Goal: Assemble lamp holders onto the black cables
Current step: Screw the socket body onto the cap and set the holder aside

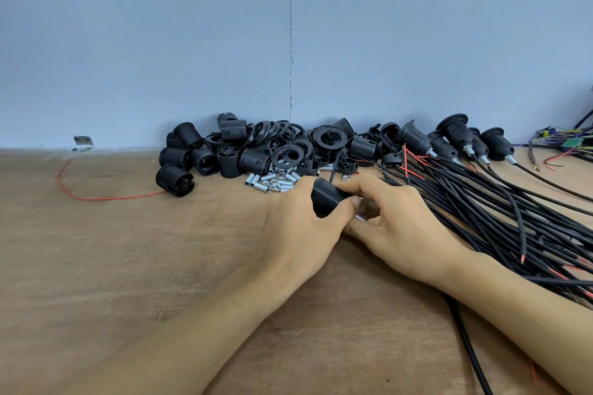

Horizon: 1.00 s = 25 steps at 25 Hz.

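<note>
Head: left grip (298, 228) holds lamp holder (327, 197); cables (481, 202) rightward.

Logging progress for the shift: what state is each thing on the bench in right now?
Left hand, grips the threaded lamp holder.
Right hand, pinches a silver part at its end.
Finished holders, fitted on cables.
Loose holders, piled, unassembled.
Black cables, lying loose, ends stripped.
</note>
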Each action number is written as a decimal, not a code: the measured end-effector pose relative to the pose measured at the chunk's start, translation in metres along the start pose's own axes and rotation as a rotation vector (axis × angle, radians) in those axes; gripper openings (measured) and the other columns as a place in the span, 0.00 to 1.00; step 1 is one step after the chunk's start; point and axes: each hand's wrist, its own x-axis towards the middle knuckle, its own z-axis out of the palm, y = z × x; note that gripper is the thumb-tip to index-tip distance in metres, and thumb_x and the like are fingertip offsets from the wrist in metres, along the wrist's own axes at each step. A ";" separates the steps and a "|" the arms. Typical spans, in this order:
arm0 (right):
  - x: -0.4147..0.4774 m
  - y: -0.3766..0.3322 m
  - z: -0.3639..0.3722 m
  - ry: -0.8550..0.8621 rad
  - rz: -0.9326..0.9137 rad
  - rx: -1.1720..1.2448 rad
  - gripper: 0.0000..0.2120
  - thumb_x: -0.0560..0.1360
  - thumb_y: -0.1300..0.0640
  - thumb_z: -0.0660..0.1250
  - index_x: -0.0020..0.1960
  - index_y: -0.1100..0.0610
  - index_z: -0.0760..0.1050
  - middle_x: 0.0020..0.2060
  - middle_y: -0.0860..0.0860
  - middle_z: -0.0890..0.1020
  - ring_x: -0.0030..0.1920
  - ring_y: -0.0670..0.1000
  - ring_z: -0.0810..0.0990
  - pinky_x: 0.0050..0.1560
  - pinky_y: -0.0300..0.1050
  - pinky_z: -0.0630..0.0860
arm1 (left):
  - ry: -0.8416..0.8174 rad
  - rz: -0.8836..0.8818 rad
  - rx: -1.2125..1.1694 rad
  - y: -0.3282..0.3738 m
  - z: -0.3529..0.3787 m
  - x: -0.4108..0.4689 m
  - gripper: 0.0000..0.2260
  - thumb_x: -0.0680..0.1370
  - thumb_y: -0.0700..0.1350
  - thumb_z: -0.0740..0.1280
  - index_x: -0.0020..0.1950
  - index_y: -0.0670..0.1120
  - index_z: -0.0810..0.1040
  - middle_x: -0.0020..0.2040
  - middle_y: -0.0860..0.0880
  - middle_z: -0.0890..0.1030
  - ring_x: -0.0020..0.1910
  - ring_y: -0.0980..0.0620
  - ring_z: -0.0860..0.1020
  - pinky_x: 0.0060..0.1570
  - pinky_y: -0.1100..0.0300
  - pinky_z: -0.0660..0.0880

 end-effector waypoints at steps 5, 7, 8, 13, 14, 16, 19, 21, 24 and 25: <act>0.007 0.017 -0.012 -0.003 -0.022 -0.171 0.19 0.76 0.59 0.72 0.65 0.48 0.76 0.55 0.41 0.81 0.53 0.37 0.76 0.52 0.25 0.67 | -0.128 -0.075 -0.013 -0.005 -0.002 0.007 0.14 0.71 0.59 0.73 0.54 0.58 0.80 0.44 0.61 0.84 0.40 0.63 0.80 0.39 0.68 0.74; 0.010 0.025 -0.023 -0.036 -0.007 -0.149 0.21 0.76 0.60 0.73 0.66 0.47 0.76 0.58 0.40 0.81 0.57 0.34 0.75 0.56 0.22 0.65 | -0.163 -0.074 0.029 -0.008 -0.004 0.010 0.16 0.73 0.53 0.76 0.60 0.57 0.79 0.45 0.60 0.83 0.40 0.63 0.79 0.40 0.68 0.72; 0.010 0.028 -0.025 -0.057 -0.010 -0.129 0.22 0.75 0.60 0.73 0.67 0.46 0.76 0.59 0.38 0.80 0.59 0.32 0.75 0.58 0.22 0.65 | -0.179 -0.068 0.047 -0.009 -0.005 0.011 0.17 0.73 0.52 0.76 0.61 0.57 0.79 0.44 0.60 0.83 0.40 0.64 0.79 0.41 0.68 0.71; 0.012 0.030 -0.022 -0.110 -0.035 -0.181 0.25 0.75 0.53 0.74 0.67 0.37 0.71 0.57 0.24 0.74 0.61 0.30 0.72 0.57 0.23 0.68 | -0.223 0.024 0.195 -0.016 -0.015 0.019 0.16 0.74 0.53 0.75 0.61 0.59 0.79 0.45 0.60 0.80 0.39 0.69 0.74 0.38 0.72 0.64; 0.012 0.030 -0.022 -0.113 -0.030 -0.191 0.24 0.75 0.51 0.73 0.67 0.37 0.71 0.58 0.27 0.75 0.60 0.32 0.73 0.55 0.23 0.68 | -0.219 0.030 0.219 -0.018 -0.017 0.020 0.16 0.75 0.54 0.75 0.61 0.59 0.79 0.47 0.61 0.79 0.41 0.70 0.73 0.39 0.73 0.64; 0.012 0.030 -0.022 -0.089 -0.027 -0.167 0.19 0.76 0.48 0.71 0.66 0.41 0.75 0.57 0.34 0.79 0.58 0.35 0.76 0.54 0.24 0.70 | -0.214 0.046 0.243 -0.019 -0.017 0.021 0.17 0.75 0.54 0.75 0.63 0.58 0.79 0.50 0.60 0.77 0.44 0.71 0.71 0.40 0.74 0.63; 0.017 0.027 -0.021 0.007 0.017 -0.136 0.16 0.79 0.44 0.64 0.63 0.47 0.78 0.52 0.38 0.82 0.53 0.37 0.79 0.51 0.30 0.74 | -0.201 0.074 0.249 -0.018 -0.016 0.021 0.16 0.75 0.53 0.74 0.62 0.56 0.80 0.50 0.59 0.77 0.44 0.69 0.71 0.40 0.74 0.63; 0.027 0.023 -0.019 0.067 0.048 -0.190 0.15 0.79 0.45 0.63 0.62 0.49 0.79 0.50 0.40 0.83 0.51 0.38 0.79 0.50 0.31 0.74 | -0.185 0.057 0.234 -0.020 -0.017 0.022 0.17 0.75 0.53 0.75 0.63 0.55 0.80 0.49 0.60 0.78 0.42 0.68 0.72 0.39 0.74 0.64; 0.057 0.014 -0.012 0.050 0.060 -0.275 0.12 0.78 0.52 0.68 0.60 0.50 0.81 0.48 0.45 0.82 0.46 0.42 0.79 0.50 0.38 0.73 | -0.191 0.017 0.206 -0.021 -0.017 0.024 0.19 0.74 0.53 0.75 0.64 0.54 0.80 0.48 0.58 0.81 0.40 0.64 0.73 0.39 0.70 0.65; 0.071 0.009 -0.008 0.026 0.059 -0.294 0.12 0.77 0.54 0.69 0.59 0.49 0.82 0.47 0.46 0.80 0.45 0.44 0.78 0.51 0.40 0.72 | -0.200 0.009 0.199 -0.021 -0.017 0.024 0.19 0.74 0.53 0.75 0.64 0.54 0.80 0.48 0.57 0.81 0.40 0.63 0.74 0.39 0.68 0.66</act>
